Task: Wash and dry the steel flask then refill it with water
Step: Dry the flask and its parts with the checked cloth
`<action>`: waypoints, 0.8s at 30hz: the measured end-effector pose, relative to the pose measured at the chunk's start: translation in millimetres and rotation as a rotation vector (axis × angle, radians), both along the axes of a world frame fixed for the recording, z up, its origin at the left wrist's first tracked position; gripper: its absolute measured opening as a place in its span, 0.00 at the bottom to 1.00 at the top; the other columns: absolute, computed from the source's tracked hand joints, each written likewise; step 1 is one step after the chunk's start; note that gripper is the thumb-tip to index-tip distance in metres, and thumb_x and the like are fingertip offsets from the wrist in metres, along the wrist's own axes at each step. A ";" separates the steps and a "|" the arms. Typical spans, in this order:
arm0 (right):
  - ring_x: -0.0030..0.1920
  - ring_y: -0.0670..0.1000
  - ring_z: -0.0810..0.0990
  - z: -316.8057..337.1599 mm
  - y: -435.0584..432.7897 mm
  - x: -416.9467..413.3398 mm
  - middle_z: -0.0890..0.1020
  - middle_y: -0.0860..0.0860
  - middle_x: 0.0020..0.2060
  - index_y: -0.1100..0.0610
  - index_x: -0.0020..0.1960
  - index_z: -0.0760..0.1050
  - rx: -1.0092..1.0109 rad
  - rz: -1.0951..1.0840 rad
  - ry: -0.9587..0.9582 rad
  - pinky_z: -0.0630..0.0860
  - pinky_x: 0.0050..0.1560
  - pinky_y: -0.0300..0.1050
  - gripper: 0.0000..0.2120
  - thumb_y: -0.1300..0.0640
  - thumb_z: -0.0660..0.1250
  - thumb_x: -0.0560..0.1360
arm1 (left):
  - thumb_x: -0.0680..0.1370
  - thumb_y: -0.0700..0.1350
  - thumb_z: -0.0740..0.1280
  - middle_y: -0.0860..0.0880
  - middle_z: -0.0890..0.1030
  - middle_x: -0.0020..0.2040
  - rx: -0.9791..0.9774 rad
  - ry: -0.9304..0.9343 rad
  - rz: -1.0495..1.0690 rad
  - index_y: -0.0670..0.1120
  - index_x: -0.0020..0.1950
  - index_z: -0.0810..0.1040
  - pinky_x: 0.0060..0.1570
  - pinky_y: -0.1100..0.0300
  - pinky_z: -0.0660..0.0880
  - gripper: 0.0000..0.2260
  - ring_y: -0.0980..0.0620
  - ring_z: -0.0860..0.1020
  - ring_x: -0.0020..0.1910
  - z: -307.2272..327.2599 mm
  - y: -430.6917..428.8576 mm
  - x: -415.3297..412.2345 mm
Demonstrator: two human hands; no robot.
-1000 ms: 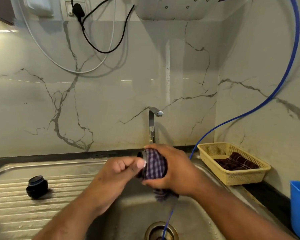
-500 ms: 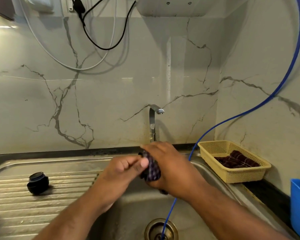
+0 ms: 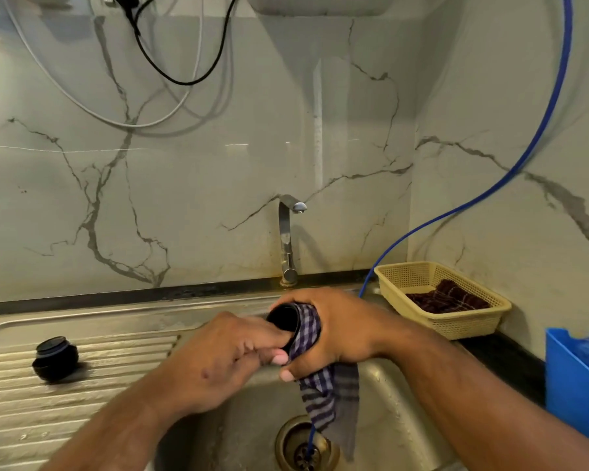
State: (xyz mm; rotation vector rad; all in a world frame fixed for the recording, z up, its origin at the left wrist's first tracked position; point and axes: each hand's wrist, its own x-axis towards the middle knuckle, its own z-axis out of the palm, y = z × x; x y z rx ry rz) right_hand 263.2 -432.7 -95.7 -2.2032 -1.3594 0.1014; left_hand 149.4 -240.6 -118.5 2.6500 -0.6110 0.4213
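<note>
Over the sink basin my right hand grips the steel flask through a purple checked cloth. Only the flask's dark open mouth shows, turned to the left; its body is hidden under cloth and fingers. The cloth's loose end hangs down toward the drain. My left hand is curled at the flask's mouth, fingers against its rim and the cloth edge. The flask's black cap sits on the ribbed drainboard at the left.
A steel tap stands at the back wall, no water running. A blue hose runs down the right wall into the drain. A beige basket with a dark cloth sits at the right, a blue bin nearer.
The cloth has slid along the flask, baring its dark mouth, and its end now hangs lower toward the drain. Both hands stayed over the basin.
</note>
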 end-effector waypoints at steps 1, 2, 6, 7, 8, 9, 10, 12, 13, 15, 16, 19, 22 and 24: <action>0.57 0.42 0.79 -4.2 3.5 -0.9 0.81 0.39 0.57 0.42 0.67 0.74 0.012 -0.020 -0.051 0.78 0.62 0.49 0.38 0.44 0.84 0.61 | 0.81 0.60 0.64 0.55 0.83 0.43 -0.134 0.095 0.020 0.52 0.50 0.83 0.47 0.56 0.77 0.15 0.57 0.81 0.43 0.4 -1.9 -1.5; 0.60 0.43 0.77 -8.9 7.8 -3.9 0.79 0.40 0.59 0.42 0.70 0.71 0.022 -0.052 -0.138 0.77 0.63 0.49 0.40 0.44 0.83 0.62 | 0.79 0.65 0.64 0.53 0.83 0.41 -0.282 0.158 0.063 0.50 0.49 0.83 0.46 0.53 0.76 0.20 0.55 0.80 0.42 -1.5 -4.6 -1.8; 0.69 0.48 0.69 -27.8 25.3 -16.8 0.72 0.45 0.69 0.46 0.77 0.62 0.021 -0.098 -0.490 0.73 0.67 0.48 0.44 0.45 0.80 0.67 | 0.76 0.64 0.68 0.41 0.83 0.42 -0.783 0.172 0.232 0.38 0.49 0.82 0.47 0.47 0.73 0.27 0.46 0.77 0.43 -13.2 -10.4 4.4; 0.69 0.48 0.69 -29.2 26.2 -17.4 0.72 0.45 0.69 0.46 0.77 0.62 0.023 -0.097 -0.478 0.73 0.68 0.48 0.44 0.44 0.80 0.67 | 0.78 0.62 0.68 0.39 0.81 0.40 -0.765 0.157 0.231 0.37 0.47 0.82 0.46 0.50 0.71 0.26 0.47 0.75 0.41 -13.9 -11.2 4.4; 0.67 0.47 0.70 -28.8 25.8 -17.0 0.73 0.45 0.68 0.45 0.76 0.62 0.029 -0.094 -0.447 0.73 0.67 0.49 0.44 0.43 0.80 0.66 | 0.80 0.59 0.67 0.39 0.80 0.38 -0.686 0.134 0.231 0.38 0.45 0.82 0.44 0.53 0.70 0.23 0.49 0.74 0.39 -13.1 -12.2 3.5; 0.66 0.47 0.71 -26.6 24.6 -15.7 0.74 0.44 0.66 0.45 0.75 0.64 0.033 -0.088 -0.416 0.74 0.66 0.49 0.44 0.42 0.81 0.65 | 0.80 0.57 0.66 0.39 0.79 0.36 -0.588 0.109 0.221 0.39 0.42 0.81 0.42 0.56 0.70 0.21 0.50 0.74 0.36 -11.9 -12.9 2.6; 0.64 0.46 0.72 -22.9 22.3 -14.3 0.74 0.43 0.65 0.44 0.75 0.65 0.033 -0.082 -0.390 0.75 0.65 0.48 0.44 0.41 0.81 0.64 | 0.80 0.57 0.65 0.40 0.77 0.34 -0.514 0.089 0.208 0.40 0.40 0.80 0.39 0.59 0.69 0.20 0.52 0.73 0.34 -9.2 -14.8 1.5; 0.63 0.45 0.73 -13.6 17.0 -12.4 0.75 0.42 0.63 0.42 0.75 0.64 0.034 -0.053 -0.326 0.75 0.65 0.48 0.46 0.40 0.82 0.62 | 0.79 0.58 0.65 0.43 0.77 0.33 -0.465 0.068 0.165 0.43 0.39 0.81 0.37 0.60 0.68 0.20 0.53 0.72 0.33 -3.8 -17.0 -0.3; 0.63 0.44 0.74 -9.8 14.5 -11.5 0.75 0.41 0.64 0.41 0.75 0.64 0.031 -0.029 -0.295 0.75 0.65 0.49 0.47 0.39 0.82 0.62 | 0.79 0.59 0.65 0.43 0.77 0.33 -0.448 0.059 0.141 0.44 0.39 0.82 0.36 0.59 0.68 0.20 0.53 0.72 0.32 -2.1 -16.9 -0.8; 0.64 0.44 0.75 -2.4 8.8 -10.9 0.76 0.40 0.66 0.41 0.75 0.65 0.000 0.019 -0.227 0.74 0.67 0.50 0.47 0.38 0.82 0.61 | 0.81 0.59 0.65 0.45 0.75 0.31 -0.399 0.059 0.080 0.45 0.38 0.80 0.33 0.57 0.66 0.20 0.52 0.70 0.30 -0.3 -14.1 -2.9; 0.64 0.43 0.75 1.0 4.4 -10.6 0.77 0.40 0.66 0.41 0.75 0.66 -0.020 0.041 -0.181 0.74 0.68 0.49 0.47 0.39 0.83 0.61 | 0.81 0.59 0.65 0.45 0.74 0.31 -0.365 0.071 0.040 0.45 0.38 0.79 0.32 0.56 0.65 0.21 0.51 0.69 0.30 0.7 -12.8 -4.2; 0.64 0.42 0.77 16.3 -11.4 -8.5 0.78 0.39 0.65 0.41 0.73 0.69 -0.121 0.131 0.027 0.75 0.68 0.51 0.41 0.44 0.83 0.64 | 0.82 0.58 0.64 0.47 0.77 0.35 -0.212 0.135 -0.036 0.45 0.40 0.80 0.37 0.52 0.72 0.19 0.49 0.76 0.34 3.6 -16.6 -7.2; 0.62 0.48 0.81 17.4 -26.3 6.8 0.81 0.47 0.64 0.48 0.74 0.71 -0.225 0.260 0.367 0.77 0.67 0.50 0.35 0.50 0.80 0.70 | 0.83 0.54 0.65 0.49 0.82 0.43 -0.127 0.142 -0.089 0.47 0.47 0.84 0.44 0.56 0.76 0.14 0.51 0.80 0.43 3.3 -26.7 -9.3; 0.62 0.55 0.81 6.1 -30.2 19.5 0.81 0.55 0.64 0.54 0.74 0.70 -0.109 0.295 0.685 0.78 0.63 0.49 0.41 0.42 0.80 0.67 | 0.82 0.53 0.65 0.49 0.85 0.44 -0.220 0.155 -0.078 0.49 0.53 0.86 0.43 0.60 0.76 0.12 0.55 0.81 0.43 3.5 -27.7 -9.7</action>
